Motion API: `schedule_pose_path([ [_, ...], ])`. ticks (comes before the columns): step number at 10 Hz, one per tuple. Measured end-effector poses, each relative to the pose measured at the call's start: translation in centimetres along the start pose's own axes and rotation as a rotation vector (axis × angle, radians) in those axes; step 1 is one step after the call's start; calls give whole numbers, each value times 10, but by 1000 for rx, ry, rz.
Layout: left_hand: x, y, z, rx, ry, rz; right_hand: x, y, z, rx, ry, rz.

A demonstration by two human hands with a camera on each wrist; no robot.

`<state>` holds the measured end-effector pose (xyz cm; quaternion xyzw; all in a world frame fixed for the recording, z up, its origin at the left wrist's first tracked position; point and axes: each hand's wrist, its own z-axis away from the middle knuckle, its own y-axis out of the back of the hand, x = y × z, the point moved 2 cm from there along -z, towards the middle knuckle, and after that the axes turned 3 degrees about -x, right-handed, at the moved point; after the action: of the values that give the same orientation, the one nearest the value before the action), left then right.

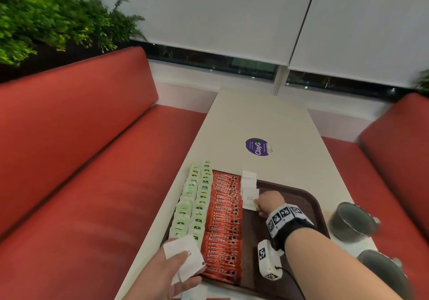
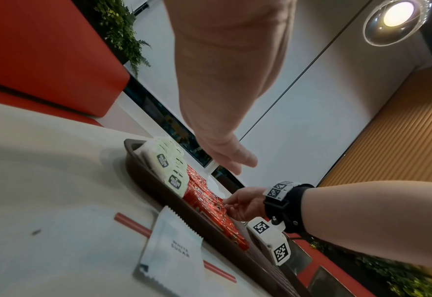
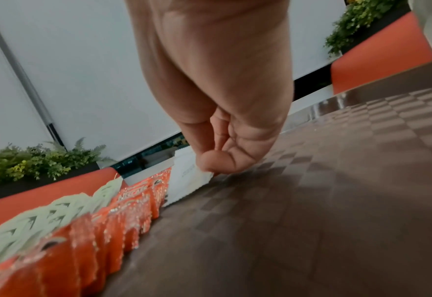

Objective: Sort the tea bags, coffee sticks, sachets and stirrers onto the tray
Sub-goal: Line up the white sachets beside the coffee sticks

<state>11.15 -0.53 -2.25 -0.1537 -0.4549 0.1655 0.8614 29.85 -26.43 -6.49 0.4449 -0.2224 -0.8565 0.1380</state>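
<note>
On the brown tray point(image 1: 301, 197) lie two rows of green tea bags point(image 1: 195, 204), a row of red coffee sticks point(image 1: 224, 225) and, at the far end, a short row of white sugar sachets point(image 1: 248, 183). My right hand point(image 1: 257, 203) reaches over the tray and pinches the nearest sugar sachet point(image 1: 249, 201) at its edge; the right wrist view shows the thumb pressing on that sachet point(image 3: 191, 176). At the tray's near left corner, my left hand point(image 1: 178, 272) grips a small stack of white sachets point(image 1: 185, 255). A loose sugar sachet point(image 2: 171, 253) lies on a red stirrer point(image 2: 131, 222) on the table.
Two dark mugs point(image 1: 352, 221) point(image 1: 383, 272) stand on the table right of the tray. A purple sticker point(image 1: 257, 146) marks the tabletop beyond it. Red benches point(image 1: 92, 160) flank the narrow table. The tray's right half point(image 3: 311, 201) is bare.
</note>
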Motion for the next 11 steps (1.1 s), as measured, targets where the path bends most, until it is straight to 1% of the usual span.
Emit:
schedule_pose_path([
  [1, 0, -2, -1, 25, 1, -1, -2, -2, -4, -25, 2, 101],
  [2, -2, -5, -1, -6, -2, -2, -1, 1, -2, 61, 48, 85],
  [3, -1, -7, 0, 22, -12, -12, -4, 6, 20, 119, 108, 86],
  [4, 1, -10, -2, -9, -35, -15, -11, -4, 82, -9, 312, 32],
  [5, 0, -18, -5, -40, -56, -51, 0, -28, 147, -334, 417, 3],
  [6, -5, -25, -8, -64, -91, -100, 18, -40, 172, -426, 465, -43],
  [7, -10, -30, -7, -66, -87, -128, 28, -38, 171, -363, 467, -3],
  [8, -11, -29, -6, -80, -64, -135, 26, -33, 172, -382, 454, -7],
  [9, -9, -24, -6, -65, -55, -120, 16, -20, 157, -265, 371, -135],
  [10, -6, -13, -6, -21, -33, -79, 13, -2, 114, 9, 269, -195],
  [11, -5, -2, -4, 8, -10, -53, 21, 4, 64, 157, 126, -215],
])
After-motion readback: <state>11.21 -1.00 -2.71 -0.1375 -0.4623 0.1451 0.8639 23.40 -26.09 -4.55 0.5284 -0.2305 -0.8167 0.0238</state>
